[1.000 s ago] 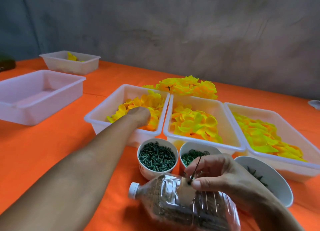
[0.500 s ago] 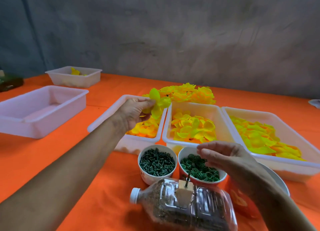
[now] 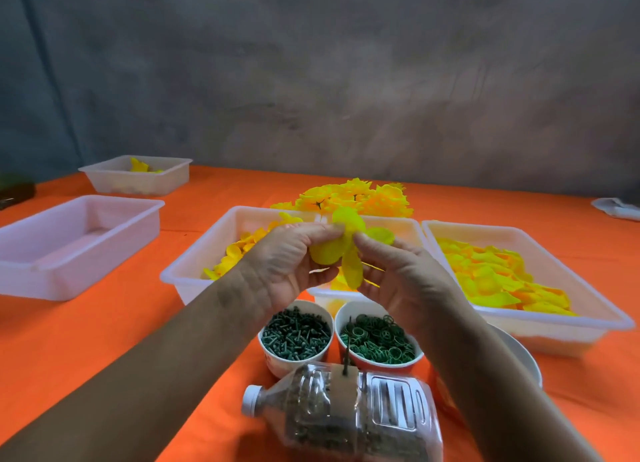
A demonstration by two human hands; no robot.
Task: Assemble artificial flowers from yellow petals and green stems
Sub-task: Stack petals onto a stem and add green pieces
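My left hand (image 3: 287,264) and my right hand (image 3: 398,274) meet above the trays, and both pinch a bright yellow petal piece (image 3: 341,250) with several lobes. Below them a thin green stem (image 3: 347,352) stands upright in a block on a clear plastic bottle (image 3: 349,416) lying on its side. Behind the bottle stand a cup of dark green pins (image 3: 296,335) and a cup of green rings (image 3: 379,340). Three white trays hold yellow petals: left (image 3: 194,271), middle, largely hidden by my hands, and right (image 3: 540,319). Finished yellow flowers (image 3: 356,198) lie heaped behind the trays.
An empty white tray (image 3: 69,240) sits at the left on the orange table (image 3: 86,340), and a smaller tray (image 3: 138,176) with a few yellow pieces stands behind it. A white bowl (image 3: 523,357) peeks out under my right forearm. A grey wall backs the table.
My left hand lifted a petal piece out of the left tray and brought it to the middle. My right hand let go of the stem on the bottle and rose to take the petal too.
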